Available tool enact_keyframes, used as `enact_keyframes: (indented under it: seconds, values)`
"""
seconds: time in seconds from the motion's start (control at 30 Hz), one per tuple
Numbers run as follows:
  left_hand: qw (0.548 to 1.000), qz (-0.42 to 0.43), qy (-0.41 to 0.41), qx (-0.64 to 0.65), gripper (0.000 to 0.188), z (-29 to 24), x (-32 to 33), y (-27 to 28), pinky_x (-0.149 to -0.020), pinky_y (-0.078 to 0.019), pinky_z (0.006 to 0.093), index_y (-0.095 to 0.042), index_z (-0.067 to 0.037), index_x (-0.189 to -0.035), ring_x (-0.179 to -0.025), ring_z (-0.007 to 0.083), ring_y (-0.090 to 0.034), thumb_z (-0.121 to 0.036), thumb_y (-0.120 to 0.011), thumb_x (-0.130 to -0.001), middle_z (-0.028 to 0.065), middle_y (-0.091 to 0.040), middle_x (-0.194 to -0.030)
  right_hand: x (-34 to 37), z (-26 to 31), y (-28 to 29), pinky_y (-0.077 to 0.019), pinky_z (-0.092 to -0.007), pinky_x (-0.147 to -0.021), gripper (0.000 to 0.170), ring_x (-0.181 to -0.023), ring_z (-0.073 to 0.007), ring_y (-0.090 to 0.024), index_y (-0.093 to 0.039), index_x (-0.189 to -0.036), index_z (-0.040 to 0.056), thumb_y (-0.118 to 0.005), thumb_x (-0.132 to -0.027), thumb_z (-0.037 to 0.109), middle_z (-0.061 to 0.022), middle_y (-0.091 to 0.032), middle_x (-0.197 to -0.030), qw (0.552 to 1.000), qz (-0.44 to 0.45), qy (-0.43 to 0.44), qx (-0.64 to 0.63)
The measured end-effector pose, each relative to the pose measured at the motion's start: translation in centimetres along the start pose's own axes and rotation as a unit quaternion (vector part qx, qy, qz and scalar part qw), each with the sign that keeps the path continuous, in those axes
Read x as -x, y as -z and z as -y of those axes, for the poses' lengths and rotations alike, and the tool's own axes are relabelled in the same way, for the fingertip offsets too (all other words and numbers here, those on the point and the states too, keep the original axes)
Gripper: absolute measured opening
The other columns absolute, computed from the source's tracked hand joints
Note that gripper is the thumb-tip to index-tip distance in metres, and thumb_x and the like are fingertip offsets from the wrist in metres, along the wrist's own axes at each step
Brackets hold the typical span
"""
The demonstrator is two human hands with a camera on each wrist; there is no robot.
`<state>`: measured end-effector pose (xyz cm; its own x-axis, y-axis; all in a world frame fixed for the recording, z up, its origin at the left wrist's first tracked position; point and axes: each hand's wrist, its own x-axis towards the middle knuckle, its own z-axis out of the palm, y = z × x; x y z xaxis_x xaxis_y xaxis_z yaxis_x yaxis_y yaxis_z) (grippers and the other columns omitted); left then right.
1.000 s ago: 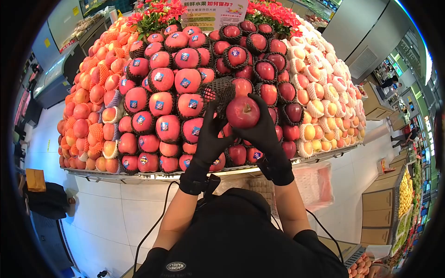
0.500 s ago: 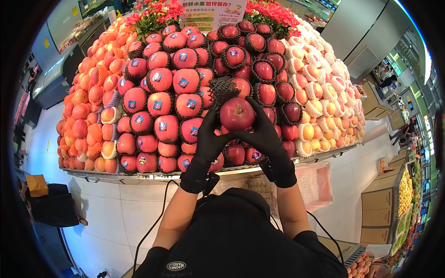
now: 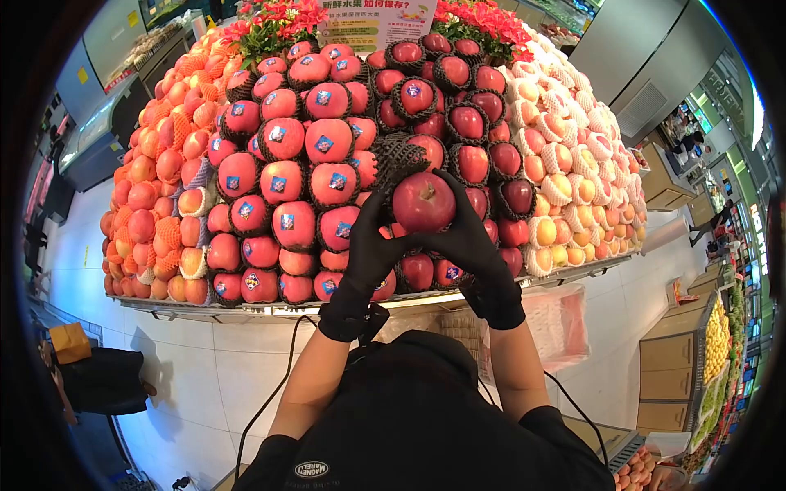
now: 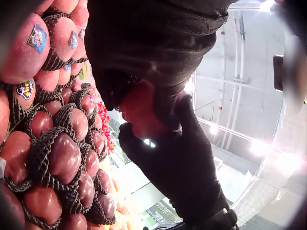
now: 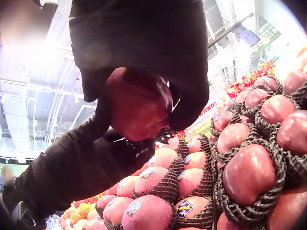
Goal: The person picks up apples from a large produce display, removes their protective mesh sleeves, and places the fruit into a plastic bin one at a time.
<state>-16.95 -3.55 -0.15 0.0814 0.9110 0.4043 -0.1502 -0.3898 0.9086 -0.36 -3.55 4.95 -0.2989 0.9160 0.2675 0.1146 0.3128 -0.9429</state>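
Note:
A dark red apple [image 3: 423, 202] is held between two black-gloved hands above the front of a heaped fruit display, its stem end facing the head camera. My left hand [image 3: 378, 245] curls round its left side and my right hand [image 3: 467, 241] round its right, thumbs touching below it. Just behind the apple is a crumpled black foam net [image 3: 399, 155]. In the left wrist view the apple [image 4: 144, 108] shows between the gloves; the right wrist view shows the apple [image 5: 139, 103] from the other side.
Pink apples with blue stickers [image 3: 278, 180] lie left of the hands, dark red netted apples [image 3: 473, 165] to the right. White-netted fruit [image 3: 565, 188] fills the right side. Red flowers [image 3: 483, 29] and a sign [image 3: 372, 29] stand behind. Someone in dark clothes [image 3: 106, 380] is at lower left.
Since a second ago both hands have drawn the apple slightly down and left, with fingers closer round it. In the last half second it barely shifts. The person at lower left moved rightward.

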Motion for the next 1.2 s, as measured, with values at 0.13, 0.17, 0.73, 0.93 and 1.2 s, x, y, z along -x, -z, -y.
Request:
enact_keyframes:
  seconds: [0.13, 0.17, 0.73, 0.93, 1.2]
  values:
    - [0.996, 0.021, 0.075, 0.038, 0.075, 0.7, 0.0, 0.2, -0.094, -0.0463, 0.0345, -0.044, -0.003, -0.132, -0.112, 0.0189, -0.054, -0.012, -0.083, -0.068, 0.0109, -0.056, -0.123, -0.1, 0.5, 0.0, -0.0422, -0.0376, -0.102, 0.091, -0.126, -0.0224, -0.042, -0.029, -0.141, 0.0055, -0.082, -0.068, 0.015, -0.0137, -0.041, -0.136, 0.999, -0.004, -0.049, 0.023]
    - [0.996, 0.024, 0.075, 0.038, 0.076, 0.8, 0.0, 0.1, -0.094, -0.0467, 0.0344, -0.044, -0.002, -0.131, -0.111, 0.0189, -0.054, -0.013, -0.083, -0.068, 0.011, -0.056, -0.123, -0.1, 0.6, 0.0, -0.0413, -0.038, -0.103, 0.092, -0.126, -0.0232, -0.042, -0.029, -0.141, 0.0056, -0.082, -0.066, 0.014, -0.0144, -0.041, -0.137, 0.997, -0.006, -0.062, 0.036]
    - [0.993, -0.092, 0.003, 0.072, 0.072, -3.7, -0.1, -2.3, -0.101, -0.041, 0.0364, -0.042, -0.001, -0.134, -0.119, 0.0225, -0.049, -0.009, -0.078, -0.072, 0.0123, -0.052, -0.127, -0.7, -0.7, -1.7, -0.0466, -0.0339, -0.093, 0.075, -0.118, -0.0218, -0.048, -0.036, -0.136, 0.0043, -0.076, -0.075, 0.021, -0.0134, -0.048, -0.128, 0.984, -0.166, -0.062, 0.023]
    - [0.99, -0.014, 0.035, 0.135, 0.059, -0.4, -0.8, -0.3, -0.095, -0.0441, 0.0338, -0.046, 0.001, -0.129, -0.111, 0.019, -0.053, -0.001, -0.07, -0.075, 0.0113, -0.057, -0.12, 0.2, -1.4, 0.5, -0.0475, -0.0317, -0.087, 0.057, -0.111, -0.0177, -0.051, -0.04, -0.136, 0.0041, -0.062, -0.088, 0.026, -0.0108, -0.05, -0.125, 0.989, -0.124, -0.054, -0.066]
    - [0.98, 0.005, 0.11, 0.167, 0.044, 1.3, -1.2, 1.3, -0.094, -0.0443, 0.0319, -0.051, 0.003, -0.123, -0.108, 0.0181, -0.055, -0.001, -0.062, -0.081, 0.0107, -0.058, -0.118, -0.1, -2.3, 0.9, -0.0455, -0.029, -0.087, 0.043, -0.101, -0.0141, -0.056, -0.05, -0.128, 0.002, -0.048, -0.096, 0.031, -0.0068, -0.058, -0.115, 0.983, -0.076, -0.138, -0.091]
